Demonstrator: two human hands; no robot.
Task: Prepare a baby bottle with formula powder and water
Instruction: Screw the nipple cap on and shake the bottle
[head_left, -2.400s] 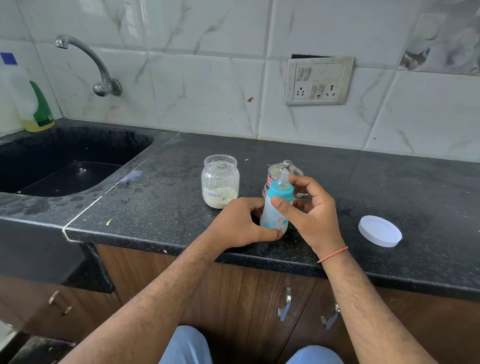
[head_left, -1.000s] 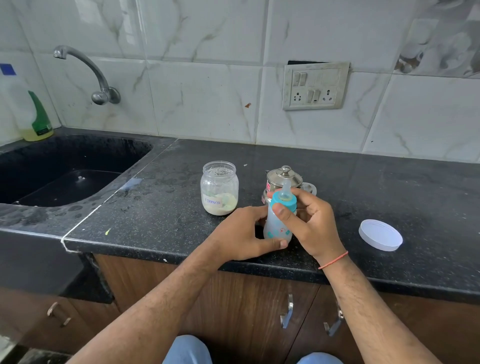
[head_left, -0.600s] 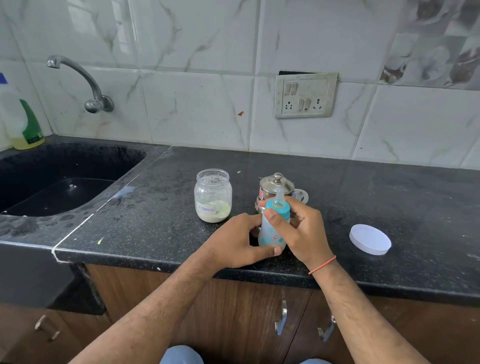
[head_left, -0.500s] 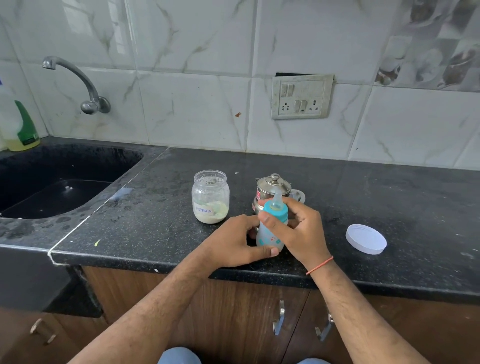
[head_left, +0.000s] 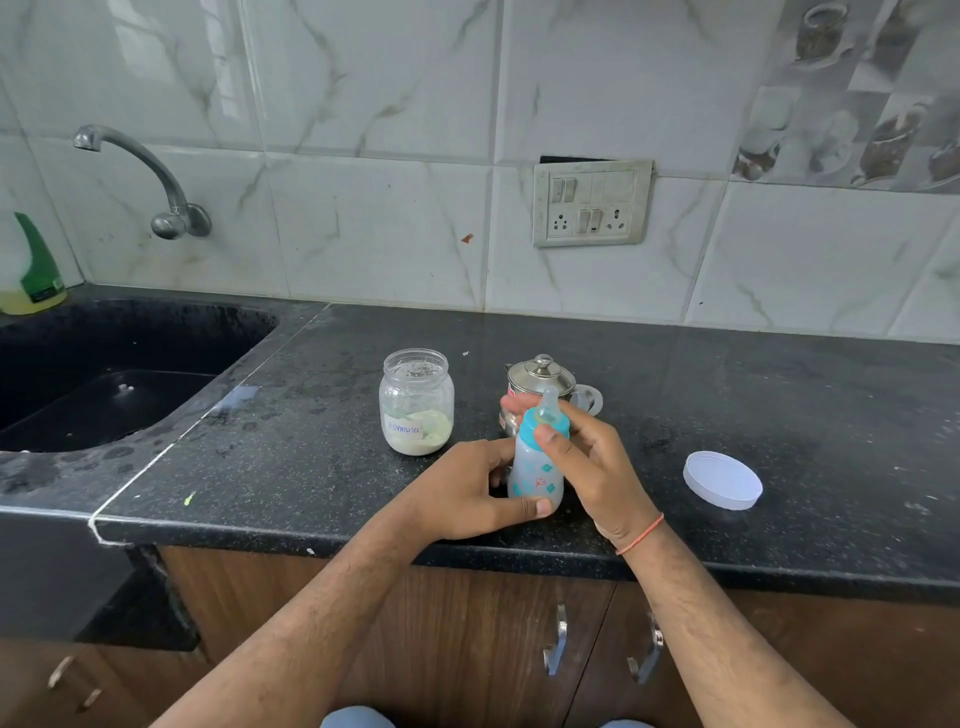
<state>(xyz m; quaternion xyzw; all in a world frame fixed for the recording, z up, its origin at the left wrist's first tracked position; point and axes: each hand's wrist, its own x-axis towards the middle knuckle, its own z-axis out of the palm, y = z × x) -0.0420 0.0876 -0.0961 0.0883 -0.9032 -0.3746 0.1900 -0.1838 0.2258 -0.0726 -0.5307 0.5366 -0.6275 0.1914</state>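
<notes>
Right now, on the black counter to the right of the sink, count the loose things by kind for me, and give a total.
Baby bottle: 1, held by the left hand and the right hand
Formula jar: 1
Steel pot: 1
White lid: 1
Total: 4

Speckled black stone countertop (head_left: 727, 395), polished but dusty. Behind it, glossy white marble-look wall tiles (head_left: 384, 244). On the countertop: clear jar (head_left: 416, 401) of glass or plastic, holding pale matt powder; shiny steel lidded pot (head_left: 540, 376); matt white plastic round lid (head_left: 722, 479); translucent frosted plastic baby bottle (head_left: 537, 470) with smooth teal collar. Below, brown wood-grain cabinet doors (head_left: 467, 639) with bright metal handles.
</notes>
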